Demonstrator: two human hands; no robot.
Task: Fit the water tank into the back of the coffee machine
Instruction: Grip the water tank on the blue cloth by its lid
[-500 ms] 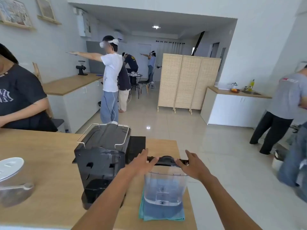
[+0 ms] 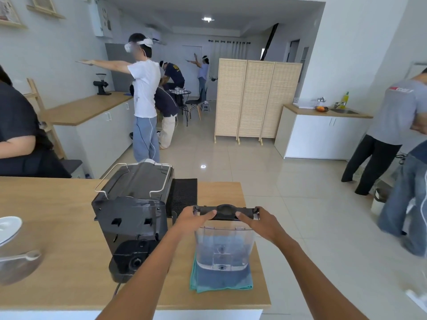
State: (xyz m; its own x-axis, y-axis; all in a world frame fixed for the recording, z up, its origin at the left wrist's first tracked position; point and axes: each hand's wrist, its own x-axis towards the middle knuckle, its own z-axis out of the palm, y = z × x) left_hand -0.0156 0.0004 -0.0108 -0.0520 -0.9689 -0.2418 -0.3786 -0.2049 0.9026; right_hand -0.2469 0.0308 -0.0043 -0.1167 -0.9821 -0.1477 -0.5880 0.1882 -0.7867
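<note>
A clear plastic water tank [image 2: 223, 247] with a black lid [image 2: 226, 212] stands upright on a folded teal cloth [image 2: 220, 281] near the wooden table's right edge. My left hand [image 2: 193, 220] grips the lid's left end and my right hand [image 2: 256, 221] grips its right end. The black coffee machine [image 2: 134, 215] stands just left of the tank, its open back with a round socket facing me. A gap separates tank and machine.
A black mat [image 2: 184, 195] lies behind the tank beside the machine. A clear jar with a white lid and scoop [image 2: 13, 252] sits at the table's left. A seated person [image 2: 20, 139] is at the far left; others stand about the room.
Both hands have closed tighter onto the ends of the tank's lid. The tank still stands on the cloth.
</note>
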